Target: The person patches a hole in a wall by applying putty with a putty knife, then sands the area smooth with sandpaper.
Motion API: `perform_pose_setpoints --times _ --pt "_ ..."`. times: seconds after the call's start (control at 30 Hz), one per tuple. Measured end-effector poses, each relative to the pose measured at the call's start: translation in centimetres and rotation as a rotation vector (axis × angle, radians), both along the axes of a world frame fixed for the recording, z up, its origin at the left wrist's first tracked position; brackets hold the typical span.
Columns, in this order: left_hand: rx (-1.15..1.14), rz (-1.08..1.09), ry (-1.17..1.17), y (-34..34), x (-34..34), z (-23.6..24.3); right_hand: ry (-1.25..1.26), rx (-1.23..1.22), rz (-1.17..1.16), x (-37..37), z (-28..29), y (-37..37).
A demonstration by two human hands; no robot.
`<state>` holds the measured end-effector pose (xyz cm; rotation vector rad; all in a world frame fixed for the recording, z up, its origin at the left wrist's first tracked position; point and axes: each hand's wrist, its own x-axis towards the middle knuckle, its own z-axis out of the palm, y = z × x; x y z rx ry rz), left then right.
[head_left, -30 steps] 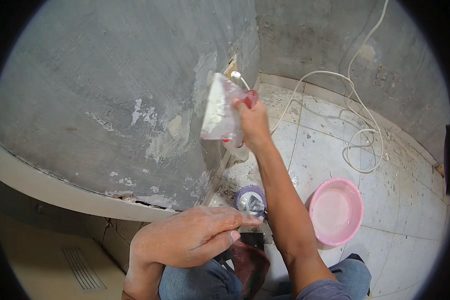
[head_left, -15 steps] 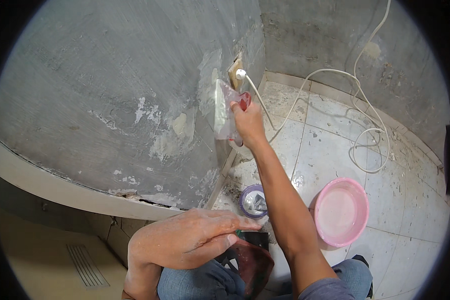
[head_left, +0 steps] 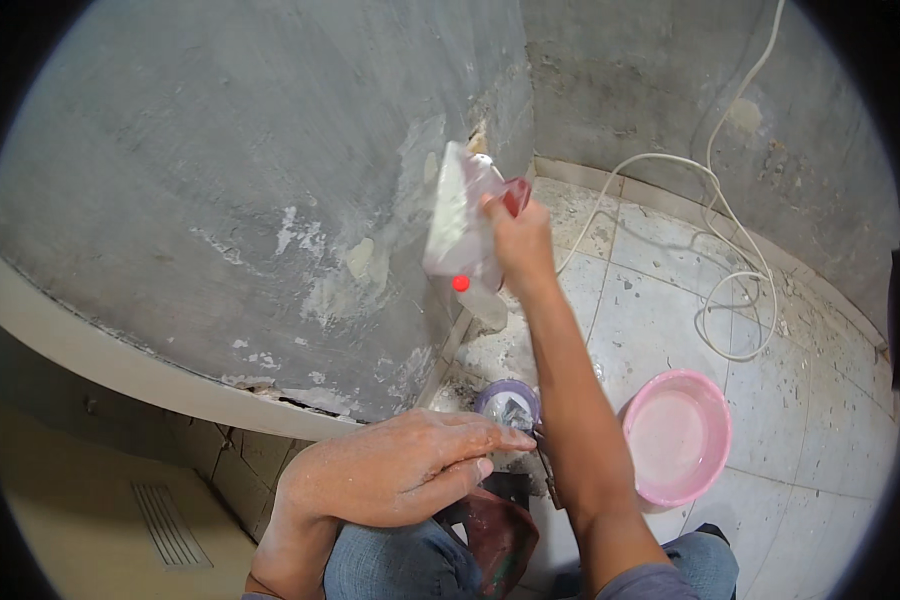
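Note:
My right hand [head_left: 520, 240] grips a wide, pale-bladed scraper [head_left: 460, 215] by its red handle. Whitish paste coats the blade, which is up against or just off the grey wall [head_left: 270, 130] near the corner; I cannot tell whether it touches. A small red spot shows at the blade's lower edge. The scraper largely hides the wall socket behind it. My left hand [head_left: 400, 465] is over my knee, its fingers stretched out and the thumb slightly apart, holding nothing visible. Just beyond its fingertips is a purple-rimmed tub [head_left: 510, 402] with whitish material inside, partly covered by my forearm.
A pink basin [head_left: 677, 437] of cloudy liquid stands on the dusty tiles to the right. White cable [head_left: 735, 275] loops across the floor and up the far wall. Between my legs is a dark red object [head_left: 500, 535]. At lower left is a ledge [head_left: 150, 365] above a floor grate [head_left: 170, 525].
My right hand has shifted slightly right with the scraper, and the blade's face has turned more into view. The left hand has moved a little right. The view has shifted slightly.

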<state>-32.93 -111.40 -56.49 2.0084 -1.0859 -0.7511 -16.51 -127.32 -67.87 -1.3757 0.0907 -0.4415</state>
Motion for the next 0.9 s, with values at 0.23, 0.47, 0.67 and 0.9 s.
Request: perform_pose_setpoints --times 0.23,0.47,0.67,0.9 --pt "0.039 0.009 0.132 0.5 -0.5 0.9 -0.084 -0.242 -0.113 7.0 1.0 -0.9" --pt "-0.01 -0.008 0.079 1.8 -1.2 0.9 -0.178 -0.306 -0.05 4.9 1.1 0.6" --pt "-0.046 -0.038 0.02 2.0 -1.4 0.4 -0.218 -0.305 0.013 -0.5 2.4 3.0" --pt "0.01 -0.026 0.052 1.1 -1.9 0.8 -0.225 -0.191 0.152 -4.4 2.2 4.7"
